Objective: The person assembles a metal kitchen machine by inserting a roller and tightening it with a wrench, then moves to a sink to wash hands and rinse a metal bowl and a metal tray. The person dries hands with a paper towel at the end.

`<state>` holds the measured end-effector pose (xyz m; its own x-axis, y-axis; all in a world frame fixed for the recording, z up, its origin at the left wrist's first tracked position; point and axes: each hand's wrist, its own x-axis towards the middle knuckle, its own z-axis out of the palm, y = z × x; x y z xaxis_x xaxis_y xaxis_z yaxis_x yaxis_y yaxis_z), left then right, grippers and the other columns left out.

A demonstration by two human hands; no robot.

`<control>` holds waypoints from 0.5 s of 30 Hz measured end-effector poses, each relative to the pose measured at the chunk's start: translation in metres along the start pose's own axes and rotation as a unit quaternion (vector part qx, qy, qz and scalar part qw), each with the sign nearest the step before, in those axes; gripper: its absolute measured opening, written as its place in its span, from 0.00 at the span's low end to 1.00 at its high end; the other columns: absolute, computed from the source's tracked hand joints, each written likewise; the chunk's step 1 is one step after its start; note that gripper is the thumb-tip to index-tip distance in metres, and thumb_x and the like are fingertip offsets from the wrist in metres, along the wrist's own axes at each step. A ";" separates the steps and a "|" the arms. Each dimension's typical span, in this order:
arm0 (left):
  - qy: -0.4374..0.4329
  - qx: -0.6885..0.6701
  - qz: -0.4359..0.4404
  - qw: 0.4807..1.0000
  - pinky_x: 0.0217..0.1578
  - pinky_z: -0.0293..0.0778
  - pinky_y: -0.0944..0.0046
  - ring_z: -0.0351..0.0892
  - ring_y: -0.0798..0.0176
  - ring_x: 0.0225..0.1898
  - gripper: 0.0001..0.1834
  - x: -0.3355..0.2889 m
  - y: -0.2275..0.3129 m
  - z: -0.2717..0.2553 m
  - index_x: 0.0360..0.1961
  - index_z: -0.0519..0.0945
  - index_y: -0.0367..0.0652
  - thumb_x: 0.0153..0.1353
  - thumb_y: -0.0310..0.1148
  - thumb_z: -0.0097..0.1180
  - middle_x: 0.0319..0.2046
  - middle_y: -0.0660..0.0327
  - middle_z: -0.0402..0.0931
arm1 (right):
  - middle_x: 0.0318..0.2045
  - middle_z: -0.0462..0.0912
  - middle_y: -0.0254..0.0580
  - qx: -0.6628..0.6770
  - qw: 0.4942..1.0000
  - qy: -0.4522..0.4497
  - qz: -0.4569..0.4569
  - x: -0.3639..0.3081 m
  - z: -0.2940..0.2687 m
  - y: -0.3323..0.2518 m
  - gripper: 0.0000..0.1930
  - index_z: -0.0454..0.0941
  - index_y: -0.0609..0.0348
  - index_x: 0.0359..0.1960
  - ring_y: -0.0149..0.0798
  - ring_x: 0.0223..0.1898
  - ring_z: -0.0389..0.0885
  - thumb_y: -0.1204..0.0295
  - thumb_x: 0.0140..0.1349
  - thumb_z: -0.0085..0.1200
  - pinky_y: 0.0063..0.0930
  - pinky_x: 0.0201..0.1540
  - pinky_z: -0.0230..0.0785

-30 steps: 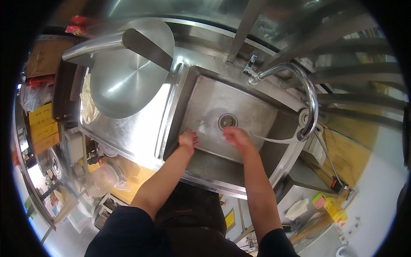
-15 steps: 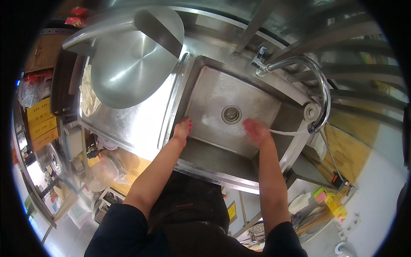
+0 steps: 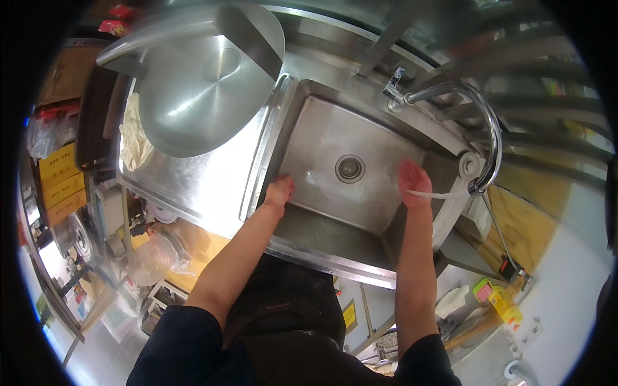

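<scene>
My right hand is open and slightly cupped over the right part of the steel sink. A stream of water from the curved chrome faucet runs onto it around the lower palm and wrist. Over the sink's left side is my left hand, empty, its fingers loosely bent and partly apart. Neither hand touches the other. Between them, on the sink's floor, sits the round drain strainer. The basin is wet, with no standing water visible.
Left of the sink, a large steel wok-like pan or lid rests on the drainboard, beside a crumpled cream cloth. Metal slats rise at the back right. Yellow boxes stand on shelving at left; a yellow bottle is at lower right.
My right hand has moved right and slightly away from me, nearer the faucet outlet, its palm now showing more clearly. My left hand has shifted slightly right. The view has shifted a little.
</scene>
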<state>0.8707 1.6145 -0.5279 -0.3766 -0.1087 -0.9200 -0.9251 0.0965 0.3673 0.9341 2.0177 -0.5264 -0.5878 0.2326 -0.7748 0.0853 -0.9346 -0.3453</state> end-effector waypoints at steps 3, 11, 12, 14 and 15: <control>0.010 0.000 -0.002 1.000 0.43 0.73 0.59 0.79 0.65 0.43 0.19 0.001 -0.001 -0.002 0.56 0.80 0.47 0.71 0.46 0.53 0.42 0.63 0.81 | 0.64 0.76 0.54 -0.077 0.966 -0.222 0.104 -0.013 0.041 0.025 0.21 0.75 0.68 0.62 0.50 0.67 0.73 0.66 0.75 0.49 0.47 0.71 0.66; 0.010 -0.013 -0.011 1.000 0.52 0.73 0.56 0.78 0.62 0.51 0.21 0.001 -0.004 -0.008 0.59 0.78 0.46 0.72 0.46 0.52 0.51 0.61 0.80 | 0.59 0.82 0.53 -0.372 0.894 -0.087 0.234 -0.037 0.031 0.085 0.22 0.76 0.66 0.62 0.49 0.59 0.82 0.63 0.75 0.46 0.43 0.68 0.70; 0.019 -0.007 -0.021 1.000 0.53 0.73 0.55 0.78 0.61 0.53 0.21 0.001 -0.004 -0.009 0.59 0.77 0.46 0.72 0.46 0.52 0.52 0.60 0.79 | 0.57 0.83 0.52 -0.370 0.913 -0.008 0.173 -0.031 0.017 0.079 0.21 0.77 0.65 0.60 0.48 0.58 0.83 0.64 0.75 0.46 0.43 0.67 0.72; 0.006 -0.008 -0.018 1.000 0.55 0.73 0.55 0.78 0.61 0.54 0.22 0.002 -0.004 -0.012 0.60 0.77 0.45 0.73 0.46 0.52 0.53 0.60 0.79 | 0.54 0.85 0.48 -0.103 0.993 0.044 0.044 -0.025 -0.015 0.055 0.20 0.77 0.65 0.59 0.48 0.55 0.84 0.64 0.73 0.50 0.44 0.64 0.75; 0.014 -0.004 -0.026 1.000 0.53 0.73 0.56 0.78 0.61 0.53 0.22 0.002 -0.004 -0.013 0.59 0.77 0.45 0.72 0.46 0.52 0.52 0.60 0.79 | 0.55 0.84 0.49 -0.021 0.999 0.008 0.036 -0.019 -0.023 0.040 0.20 0.77 0.65 0.59 0.49 0.56 0.83 0.64 0.73 0.49 0.46 0.65 0.74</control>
<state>0.8732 1.6009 -0.5300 -0.3292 -0.1416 -0.9336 -0.9437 0.0824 0.3202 0.9672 1.9826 -0.5379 -0.5665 0.1700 -0.8064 0.1613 -0.9367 -0.3108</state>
